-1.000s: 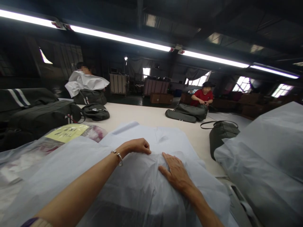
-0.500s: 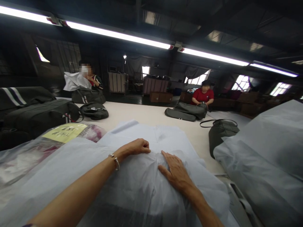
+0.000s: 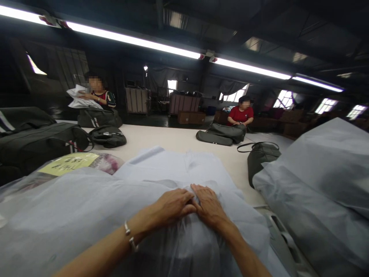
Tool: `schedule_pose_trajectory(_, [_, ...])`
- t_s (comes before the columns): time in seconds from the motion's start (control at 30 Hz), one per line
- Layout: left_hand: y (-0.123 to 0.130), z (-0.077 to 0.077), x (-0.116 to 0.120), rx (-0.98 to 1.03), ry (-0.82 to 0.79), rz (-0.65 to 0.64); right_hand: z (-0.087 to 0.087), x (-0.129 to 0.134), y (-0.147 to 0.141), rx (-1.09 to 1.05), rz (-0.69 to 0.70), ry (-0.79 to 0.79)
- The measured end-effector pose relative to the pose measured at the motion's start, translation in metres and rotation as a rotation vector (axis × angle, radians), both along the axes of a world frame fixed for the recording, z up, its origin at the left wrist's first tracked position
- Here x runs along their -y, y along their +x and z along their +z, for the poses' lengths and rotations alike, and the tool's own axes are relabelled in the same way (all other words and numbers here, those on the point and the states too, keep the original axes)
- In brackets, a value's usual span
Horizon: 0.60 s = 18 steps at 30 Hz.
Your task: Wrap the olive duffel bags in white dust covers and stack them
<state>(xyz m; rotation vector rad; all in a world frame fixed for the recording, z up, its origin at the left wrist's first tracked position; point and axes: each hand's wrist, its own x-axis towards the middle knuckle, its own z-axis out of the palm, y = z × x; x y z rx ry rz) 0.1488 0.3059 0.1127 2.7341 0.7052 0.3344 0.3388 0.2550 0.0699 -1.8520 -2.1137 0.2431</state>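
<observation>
A thin, whitish, see-through sheet (image 3: 95, 200) is spread in front of me, gathered into creases near the middle. Something dark shows faintly beneath it. My left hand (image 3: 174, 206), with a silver bangle at the wrist, has its fingers and thumb bent together on the creased part, closed on the sheet. Right beside it, my right hand (image 3: 209, 204) lies flat on the sheet with fingers stretched forward. The two hands touch, or nearly touch, at the left fingertips.
Dark bags (image 3: 37, 142) stand at left, near a clear plastic package with a yellow label (image 3: 67, 163). A strapped dark bag (image 3: 261, 157) and a large sheet-covered bulk (image 3: 319, 184) are at right. Across the pale table (image 3: 155, 136), two people work with bags and white material.
My left hand has moved toward me and right, up against my right hand. The sheet at left has been drawn over more of the plastic package. The far-left person has lowered the white material.
</observation>
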Motion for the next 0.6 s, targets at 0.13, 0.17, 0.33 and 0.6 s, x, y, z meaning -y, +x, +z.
schedule_pose_trajectory(0.13, [0.005,-0.019,0.012,-0.027,-0.025,0.054,0.011,-0.003,0.001,-0.032,0.016,-0.046])
schedule_pose_trajectory(0.17, [0.005,-0.02,0.012,-0.042,-0.037,0.075,0.016,-0.004,0.003,-0.035,0.021,-0.065])
schedule_pose_trajectory(0.33, [0.004,-0.016,0.013,-0.123,-0.074,0.09,0.032,-0.012,0.045,0.002,-0.04,-0.188])
schedule_pose_trajectory(0.6, [0.005,-0.023,0.012,-0.119,-0.066,0.104,0.01,-0.007,0.161,0.004,-0.389,-0.296])
